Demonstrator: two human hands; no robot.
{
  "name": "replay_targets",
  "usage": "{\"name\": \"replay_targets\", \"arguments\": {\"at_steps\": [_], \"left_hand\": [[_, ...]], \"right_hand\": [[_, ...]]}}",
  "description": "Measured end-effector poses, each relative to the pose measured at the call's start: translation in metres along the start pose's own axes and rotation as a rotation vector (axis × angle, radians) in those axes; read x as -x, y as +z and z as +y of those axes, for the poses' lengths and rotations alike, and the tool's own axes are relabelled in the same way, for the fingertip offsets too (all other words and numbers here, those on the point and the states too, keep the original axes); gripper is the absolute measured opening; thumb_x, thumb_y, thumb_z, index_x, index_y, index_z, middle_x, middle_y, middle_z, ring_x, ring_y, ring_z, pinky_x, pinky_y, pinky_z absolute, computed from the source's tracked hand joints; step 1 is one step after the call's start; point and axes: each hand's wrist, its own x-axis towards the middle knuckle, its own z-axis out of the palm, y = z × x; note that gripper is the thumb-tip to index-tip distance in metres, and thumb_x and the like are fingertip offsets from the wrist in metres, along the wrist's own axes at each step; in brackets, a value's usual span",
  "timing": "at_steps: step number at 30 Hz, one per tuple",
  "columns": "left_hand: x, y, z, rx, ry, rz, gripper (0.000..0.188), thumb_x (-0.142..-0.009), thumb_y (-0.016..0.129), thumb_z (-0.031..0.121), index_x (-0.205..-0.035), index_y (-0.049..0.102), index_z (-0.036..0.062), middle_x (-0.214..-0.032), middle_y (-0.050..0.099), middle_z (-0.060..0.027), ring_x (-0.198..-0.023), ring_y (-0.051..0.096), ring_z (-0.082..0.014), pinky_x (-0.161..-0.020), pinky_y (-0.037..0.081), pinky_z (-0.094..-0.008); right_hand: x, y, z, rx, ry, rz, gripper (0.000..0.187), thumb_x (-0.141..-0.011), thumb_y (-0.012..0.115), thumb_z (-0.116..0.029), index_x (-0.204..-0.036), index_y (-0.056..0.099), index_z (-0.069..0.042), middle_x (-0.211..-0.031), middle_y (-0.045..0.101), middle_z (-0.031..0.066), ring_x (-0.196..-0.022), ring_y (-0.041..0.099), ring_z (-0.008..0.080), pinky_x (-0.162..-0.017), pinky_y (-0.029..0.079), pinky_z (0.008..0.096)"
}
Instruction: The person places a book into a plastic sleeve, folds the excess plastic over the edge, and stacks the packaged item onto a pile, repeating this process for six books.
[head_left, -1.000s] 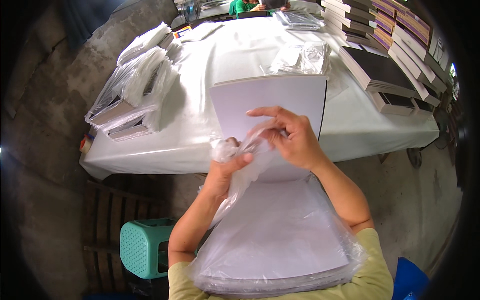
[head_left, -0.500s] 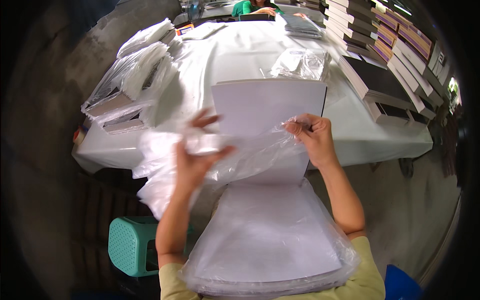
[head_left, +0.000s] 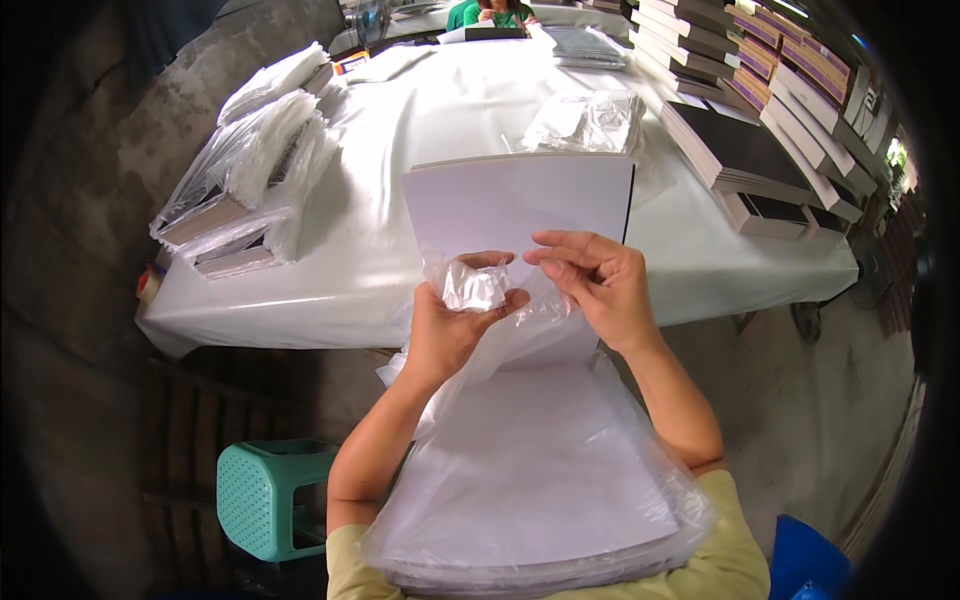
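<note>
A clear plastic bag (head_left: 475, 287) lies bunched in my left hand (head_left: 445, 325), whose fingers and thumb curl round it. My right hand (head_left: 605, 290) is close by on the right, thumb and fingertips pinched at the loose film that hangs between the hands. Behind them a large white panel (head_left: 515, 200) with a dark right edge stands tilted against the table's near edge. On my lap rests a stack of white sheets (head_left: 530, 460) wrapped in clear plastic, beneath both forearms. The lower part of the bunched bag droops past my left wrist.
Plastic-wrapped stacks (head_left: 225, 190) sit at the left of the covered table (head_left: 370, 250). More clear plastic (head_left: 585, 120) lies beyond the panel. Thick book-like blocks (head_left: 740, 160) pile up at right. A green stool (head_left: 250, 500) stands lower left. Another person (head_left: 495, 15) sits at the far end.
My left hand has moved right, toward my right hand, gathering the spread plastic bag into a bunch. My right hand has shifted slightly left and down.
</note>
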Motion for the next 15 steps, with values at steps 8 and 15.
{"name": "replay_targets", "arguments": {"at_steps": [8,15], "left_hand": [[0.007,0.006,0.003,-0.049,-0.064,-0.161,0.022,-0.074,0.067,0.007,-0.093,0.057,0.0030,-0.072,0.055,0.0010,-0.070,0.053,-0.0073,-0.062,0.043,-0.0222],[0.004,0.002,-0.007,0.410,-0.184,-0.124,0.011,-0.083,0.049,0.007,-0.073,0.046,0.0091,-0.072,0.046,0.0024,-0.065,0.042,-0.0076,-0.060,0.036,-0.0215]], "right_hand": [[0.000,0.000,0.014,0.109,-0.137,0.075,0.017,-0.081,0.061,-0.018,-0.078,0.060,-0.001,-0.067,0.060,0.0016,-0.055,0.048,0.0052,-0.051,0.039,0.0186],[-0.004,-0.006,0.031,-0.316,0.120,-0.198,0.035,-0.087,0.050,-0.034,-0.063,0.050,-0.008,-0.060,0.048,-0.0028,-0.051,0.041,0.0053,-0.055,0.037,0.0206]]}}
